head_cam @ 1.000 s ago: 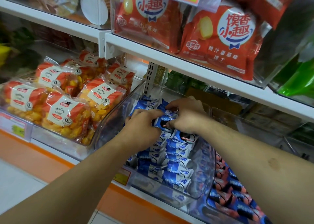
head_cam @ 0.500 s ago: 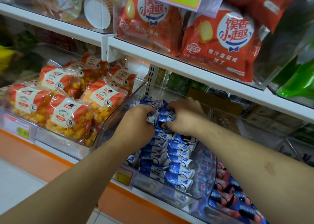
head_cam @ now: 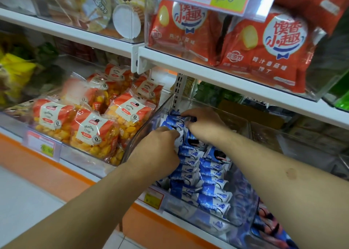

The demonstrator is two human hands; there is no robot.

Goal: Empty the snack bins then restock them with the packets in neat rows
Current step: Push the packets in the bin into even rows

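In the clear plastic snack bin (head_cam: 143, 135), two neat rows of small blue-and-white packets (head_cam: 209, 175) already fill the front, and the left hand (head_cam: 160, 150) and right hand (head_cam: 203, 125), fingers curled onto packets, tidy the back, so restocking looks nearly finished.

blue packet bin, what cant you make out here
- Head view: back rows of the blue packets are covered by the left hand and right hand.
- Print on the packets: too small, blurred.
- Price tag on the clear bin: partly behind the left forearm, unreadable.
- Red-and-blue packets lower right: behind the right forearm.
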